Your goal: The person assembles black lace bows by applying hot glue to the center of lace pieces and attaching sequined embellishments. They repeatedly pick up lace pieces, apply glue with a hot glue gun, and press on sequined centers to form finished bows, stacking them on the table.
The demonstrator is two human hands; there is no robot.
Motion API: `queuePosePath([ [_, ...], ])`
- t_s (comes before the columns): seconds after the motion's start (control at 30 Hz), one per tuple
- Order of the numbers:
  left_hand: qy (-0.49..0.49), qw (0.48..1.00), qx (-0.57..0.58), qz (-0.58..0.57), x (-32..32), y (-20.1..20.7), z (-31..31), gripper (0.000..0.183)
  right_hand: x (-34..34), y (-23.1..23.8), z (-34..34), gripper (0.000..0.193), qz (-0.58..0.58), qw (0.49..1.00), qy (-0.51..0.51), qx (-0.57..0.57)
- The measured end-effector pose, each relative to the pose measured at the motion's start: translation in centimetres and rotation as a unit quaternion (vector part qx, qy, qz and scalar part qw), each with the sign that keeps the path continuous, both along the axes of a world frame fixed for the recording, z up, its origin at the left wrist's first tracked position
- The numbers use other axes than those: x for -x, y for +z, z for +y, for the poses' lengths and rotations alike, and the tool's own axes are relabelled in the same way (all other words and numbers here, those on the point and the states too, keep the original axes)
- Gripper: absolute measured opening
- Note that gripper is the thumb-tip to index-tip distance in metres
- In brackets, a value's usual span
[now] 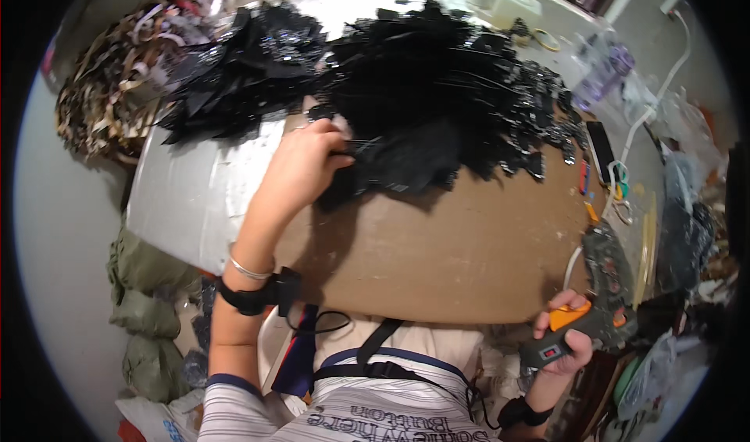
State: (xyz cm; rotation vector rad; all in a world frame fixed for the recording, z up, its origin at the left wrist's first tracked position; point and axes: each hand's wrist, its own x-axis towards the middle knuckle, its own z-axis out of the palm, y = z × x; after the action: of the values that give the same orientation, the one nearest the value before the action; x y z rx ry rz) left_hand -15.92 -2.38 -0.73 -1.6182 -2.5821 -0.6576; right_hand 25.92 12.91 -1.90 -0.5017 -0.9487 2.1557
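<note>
My left hand [308,161] reaches over the table and pinches the edge of a black fabric piece [410,157] at the near side of a big heap. That dark heap [422,75] is made of many thin black pieces, some with shiny fringed ends. My right hand [569,340] is wrapped round a dark grey glue gun [609,266] with an orange trigger, at the table's right front edge. The gun points away from me, and a pale cord runs beside it. Its tip is hard to make out.
A second black pile [246,71] lies at the far left of the table [422,262]. Beyond it stands a mound of brown and white strips [117,90]. Scissors [622,207], a black phone-like slab [600,151] and yellowish sticks [647,246] lie along the right. Green bundles [148,309] sit below left.
</note>
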Motion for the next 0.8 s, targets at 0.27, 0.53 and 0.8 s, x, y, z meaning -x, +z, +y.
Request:
queuePosePath([
  [0.27, 0.023, 0.998, 0.016, 0.063, -1.6, -3.7, -1.1, 0.016, 0.6, -0.6, 0.0, 0.041, -0.021, 0.999, 0.031, 0.008],
  [0.53, 0.039, 0.989, -0.091, 0.111, -4.3, -1.4, -1.9, 0.015, -0.8, -0.2, 0.6, 0.041, -0.08, 0.995, -0.029, -0.053],
  [0.8, -0.09, 0.951, -0.079, -0.285, -13.8, 3.1, 1.0, 0.016, -4.8, -0.6, 1.6, 0.043, -0.06, 0.989, -0.118, -0.062],
])
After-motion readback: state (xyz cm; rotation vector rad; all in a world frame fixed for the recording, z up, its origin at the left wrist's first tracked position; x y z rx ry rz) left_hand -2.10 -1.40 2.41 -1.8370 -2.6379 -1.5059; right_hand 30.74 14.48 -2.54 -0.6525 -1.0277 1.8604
